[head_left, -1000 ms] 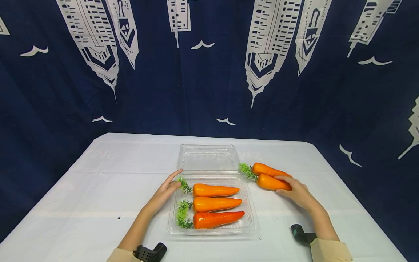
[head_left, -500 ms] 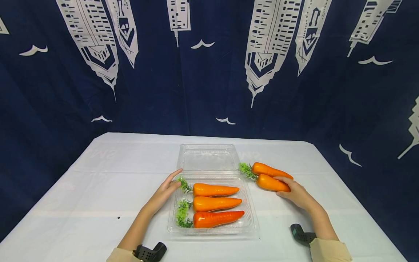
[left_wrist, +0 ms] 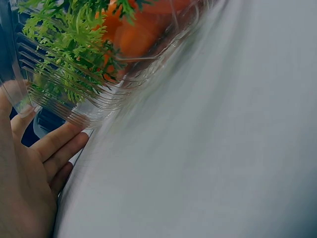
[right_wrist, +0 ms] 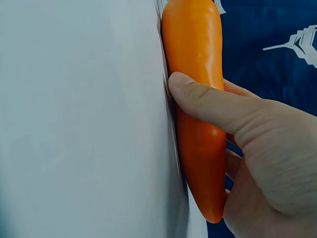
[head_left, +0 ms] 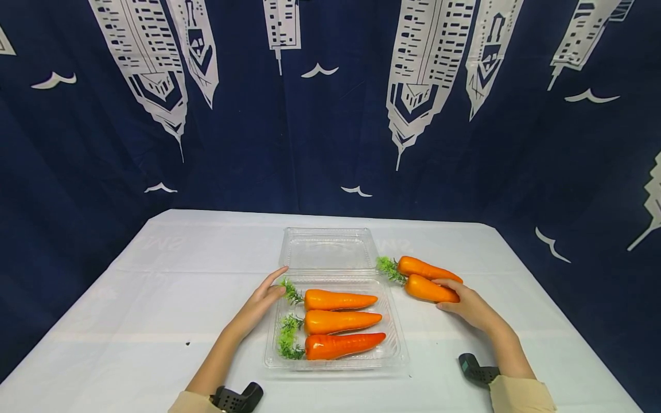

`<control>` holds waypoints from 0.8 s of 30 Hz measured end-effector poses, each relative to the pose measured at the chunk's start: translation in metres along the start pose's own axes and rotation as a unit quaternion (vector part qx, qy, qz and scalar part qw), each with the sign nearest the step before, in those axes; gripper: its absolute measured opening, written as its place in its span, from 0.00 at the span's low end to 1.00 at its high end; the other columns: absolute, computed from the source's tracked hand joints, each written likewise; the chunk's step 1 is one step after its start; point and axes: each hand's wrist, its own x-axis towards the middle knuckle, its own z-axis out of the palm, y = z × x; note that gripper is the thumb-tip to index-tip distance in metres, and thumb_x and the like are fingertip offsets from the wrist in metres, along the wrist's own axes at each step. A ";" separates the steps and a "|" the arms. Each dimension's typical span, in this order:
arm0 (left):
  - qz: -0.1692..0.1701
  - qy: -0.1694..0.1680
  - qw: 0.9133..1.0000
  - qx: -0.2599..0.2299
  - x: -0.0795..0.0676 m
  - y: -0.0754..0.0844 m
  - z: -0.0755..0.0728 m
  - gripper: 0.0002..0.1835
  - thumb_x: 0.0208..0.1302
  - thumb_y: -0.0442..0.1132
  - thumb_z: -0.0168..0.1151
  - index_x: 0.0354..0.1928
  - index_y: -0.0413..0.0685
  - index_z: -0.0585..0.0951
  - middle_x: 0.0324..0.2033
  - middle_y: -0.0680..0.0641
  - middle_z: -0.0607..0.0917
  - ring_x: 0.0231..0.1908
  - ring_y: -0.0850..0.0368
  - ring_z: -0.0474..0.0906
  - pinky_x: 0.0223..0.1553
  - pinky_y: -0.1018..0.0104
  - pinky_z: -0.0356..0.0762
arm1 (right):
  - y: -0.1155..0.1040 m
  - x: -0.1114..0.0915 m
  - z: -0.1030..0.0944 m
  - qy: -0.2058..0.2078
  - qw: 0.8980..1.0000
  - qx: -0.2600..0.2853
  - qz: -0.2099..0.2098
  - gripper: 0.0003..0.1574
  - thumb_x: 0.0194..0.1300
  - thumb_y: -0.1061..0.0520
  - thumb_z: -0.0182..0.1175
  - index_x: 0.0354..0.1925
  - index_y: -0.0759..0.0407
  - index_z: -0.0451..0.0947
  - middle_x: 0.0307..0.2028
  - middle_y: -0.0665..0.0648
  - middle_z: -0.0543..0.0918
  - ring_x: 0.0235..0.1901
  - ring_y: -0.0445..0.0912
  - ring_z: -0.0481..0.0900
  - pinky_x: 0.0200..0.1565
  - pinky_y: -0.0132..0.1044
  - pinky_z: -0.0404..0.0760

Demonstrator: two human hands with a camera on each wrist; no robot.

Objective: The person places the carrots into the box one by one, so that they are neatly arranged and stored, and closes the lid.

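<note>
Head view: our right hand point(head_left: 467, 304) pinched the nearer loose carrot point(head_left: 426, 288); our left hand point(head_left: 260, 299), fingers nearly straight, touched the clear container point(head_left: 335, 365).

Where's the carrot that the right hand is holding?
In the head view, that carrot is to the right of the clear box, just nearer the person than the other loose carrot, with the right hand gripping it.

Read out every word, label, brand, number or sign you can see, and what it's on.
Nothing clearly readable.
White tablecloth: faint letter-like marks toward its far edge, too faint to read.
Carrots, clear container, black wrist devices: no readable lettering.
Blue curtain: pictures of buildings, no readable words.
</note>
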 end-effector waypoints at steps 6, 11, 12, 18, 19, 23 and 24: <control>0.001 -0.001 1.000 0.003 -0.001 0.001 0.000 0.26 0.65 0.51 0.48 0.65 0.72 0.58 0.54 0.40 0.76 0.58 0.43 0.68 0.63 0.37 0.52 | -0.001 -0.001 -0.001 -0.005 1.000 -0.002 0.006 0.36 0.57 0.48 0.61 0.60 0.60 0.64 0.60 0.71 0.66 0.61 0.68 0.58 0.57 0.68 0.54; 0.003 -0.001 1.000 0.003 -0.001 0.002 0.000 0.26 0.65 0.51 0.48 0.65 0.72 0.58 0.55 0.40 0.76 0.58 0.43 0.68 0.62 0.37 0.52 | -0.001 -0.001 -0.002 -0.009 1.000 -0.006 0.012 0.37 0.56 0.47 0.62 0.60 0.60 0.65 0.60 0.71 0.66 0.60 0.68 0.59 0.57 0.68 0.55; 0.003 0.000 1.000 0.002 -0.001 0.001 0.000 0.26 0.65 0.51 0.48 0.65 0.72 0.58 0.55 0.40 0.76 0.59 0.43 0.68 0.62 0.37 0.52 | -0.001 -0.001 -0.003 -0.009 1.000 -0.007 0.012 0.37 0.56 0.46 0.62 0.60 0.60 0.65 0.60 0.70 0.66 0.60 0.68 0.59 0.57 0.68 0.55; 0.002 0.000 1.000 0.001 -0.001 0.002 0.000 0.26 0.65 0.51 0.48 0.65 0.72 0.58 0.55 0.40 0.75 0.59 0.43 0.68 0.63 0.37 0.51 | -0.001 -0.002 -0.004 -0.007 1.000 -0.013 0.007 0.37 0.55 0.46 0.62 0.59 0.60 0.66 0.59 0.72 0.66 0.60 0.68 0.60 0.57 0.67 0.56; 0.002 0.000 1.000 0.001 -0.001 0.002 0.000 0.26 0.65 0.51 0.48 0.65 0.72 0.58 0.55 0.40 0.75 0.59 0.43 0.68 0.63 0.37 0.51 | -0.001 -0.002 -0.005 -0.008 1.000 -0.014 0.007 0.37 0.55 0.45 0.62 0.59 0.61 0.66 0.59 0.72 0.66 0.60 0.68 0.60 0.57 0.67 0.56; 0.002 -0.002 1.000 0.000 -0.001 0.002 0.000 0.26 0.65 0.51 0.48 0.65 0.72 0.58 0.55 0.40 0.75 0.59 0.43 0.68 0.63 0.37 0.51 | -0.002 -0.002 -0.006 -0.008 1.000 -0.017 0.007 0.38 0.55 0.45 0.62 0.59 0.61 0.66 0.59 0.72 0.66 0.60 0.68 0.60 0.57 0.66 0.57; 0.002 -0.002 1.000 0.000 -0.001 0.002 -0.001 0.26 0.66 0.51 0.48 0.65 0.72 0.58 0.55 0.40 0.75 0.59 0.43 0.68 0.63 0.37 0.51 | -0.002 -0.003 -0.007 -0.008 1.000 -0.017 0.008 0.38 0.55 0.45 0.62 0.59 0.61 0.66 0.59 0.72 0.66 0.60 0.68 0.60 0.57 0.66 0.57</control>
